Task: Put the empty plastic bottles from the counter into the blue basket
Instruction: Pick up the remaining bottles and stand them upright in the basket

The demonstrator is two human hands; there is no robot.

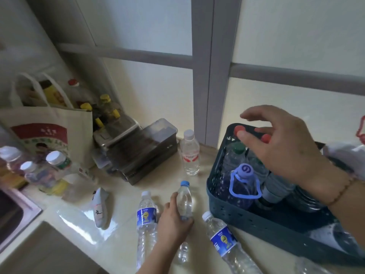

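Note:
A blue basket (254,219) stands on the counter at the right, holding several upright bottles, one with a purple cap and loop handle (242,184). My right hand (282,147) hovers over it, fingers spread and relaxed, holding nothing. My left hand (173,220) grips a small clear bottle with a blue cap (184,196) near the counter's middle. Two blue-labelled clear bottles stand close by, one to the left (146,216) and one leaning at the front (224,240). A white-capped bottle with a red label (189,153) stands further back.
A cloth tote bag (49,133) with bottles stands at the back left, beside a metal box (138,149). More bottles (57,165) cluster at the left. A sink edge (17,210) shows at the far left. A small white pouch (100,208) lies on the counter.

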